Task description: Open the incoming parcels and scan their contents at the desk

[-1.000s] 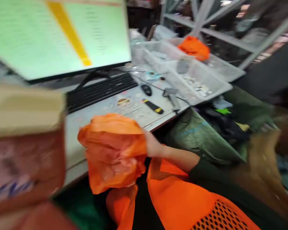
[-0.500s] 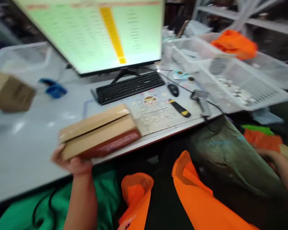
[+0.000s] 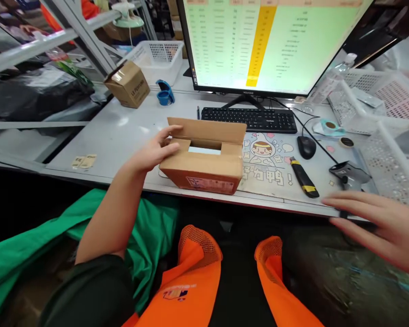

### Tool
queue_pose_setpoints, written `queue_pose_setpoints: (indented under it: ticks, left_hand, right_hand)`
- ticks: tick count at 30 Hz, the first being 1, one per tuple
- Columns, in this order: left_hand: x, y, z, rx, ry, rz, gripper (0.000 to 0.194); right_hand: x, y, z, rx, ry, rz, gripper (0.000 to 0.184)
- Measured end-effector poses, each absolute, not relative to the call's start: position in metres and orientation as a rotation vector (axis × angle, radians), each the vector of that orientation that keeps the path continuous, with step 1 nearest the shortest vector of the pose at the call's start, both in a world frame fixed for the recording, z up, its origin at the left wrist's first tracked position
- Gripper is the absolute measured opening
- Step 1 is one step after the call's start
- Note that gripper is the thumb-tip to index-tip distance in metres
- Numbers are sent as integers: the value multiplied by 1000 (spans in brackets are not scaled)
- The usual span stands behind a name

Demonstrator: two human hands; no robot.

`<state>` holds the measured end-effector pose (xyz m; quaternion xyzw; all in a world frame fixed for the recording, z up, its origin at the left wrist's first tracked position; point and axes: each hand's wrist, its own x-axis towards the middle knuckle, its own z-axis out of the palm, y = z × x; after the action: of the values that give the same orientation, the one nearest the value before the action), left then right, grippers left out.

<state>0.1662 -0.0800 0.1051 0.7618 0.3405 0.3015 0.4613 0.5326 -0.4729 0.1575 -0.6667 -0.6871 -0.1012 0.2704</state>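
Note:
A cardboard box sits at the desk's front edge, one long flap raised at the back. Through the gap in its top something pale shows, too little to name. My left hand is on the box's left end, fingers and thumb closed about the flaps there. Off to the right, my right hand is held over the desk edge with fingers stretched out and nothing in them. Nearest to it are a utility knife with a black and yellow handle and a barcode scanner.
Behind the box are a keyboard and a monitor, with a mouse to the right. A smaller carton, a blue tape dispenser and a white basket are at the back left. More baskets line the right.
The box now rests on the desk with a flap raised; before, it was tilted in my left hand, closed-topped. My right hand has come up from beside the green sack. The view has swung left.

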Motion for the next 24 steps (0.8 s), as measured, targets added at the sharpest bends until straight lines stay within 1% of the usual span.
queue_pose_setpoints:
  ticks: [2,4,6,8,10,11,14,15,16,17,19,21,22,24]
  left_hand:
    - [176,-86,120,1911,961,741,70]
    - [188,-91,132,1989,1055,716,61]
    - [200,-93,139,2083,1139,672,59]
    - [208,-94,142,2139,1201,652,61]
    - [210,-94,145,2134,1219,648,62]
    - [208,-94,147,2122,1197,638,62]
    - [196,-90,152,2104,1081,565,60]
    - [192,-87,153,2113,1040,540,60]
    - [189,-84,151,2126,1001,524,62]
    - [187,-81,148,2141,967,522,65]
    - [186,-74,138,2164,917,561,73]
    - [189,-68,125,2165,907,613,73]
    - [190,-66,120,2153,914,635,70]
    - [189,-61,115,2083,919,664,58]
  right_hand:
    - [509,-416,164,-1714,-1958,-242,79]
    - [485,-353,163,-1639,-2071,-192,82]
    - [463,-304,156,-1553,-2177,-163,79]
    - [445,-281,147,-1504,-2268,-177,74]
    - [431,-282,144,-1522,-2310,-237,64]
    - [425,-289,144,-1544,-2308,-277,56]
    - [408,-319,145,-1558,-2247,-411,22]
    - [402,-328,144,-1525,-2240,-457,14]
    - [397,-337,142,-1474,-2256,-497,15]
    - [393,-344,140,-1412,-2293,-528,21]
    - [389,-353,139,-1268,-2403,-510,28]
    - [394,-352,145,-1106,-2523,-295,32]
    - [400,-347,151,-1037,-2546,-132,34]
    - [418,-330,164,-970,-2509,172,41]
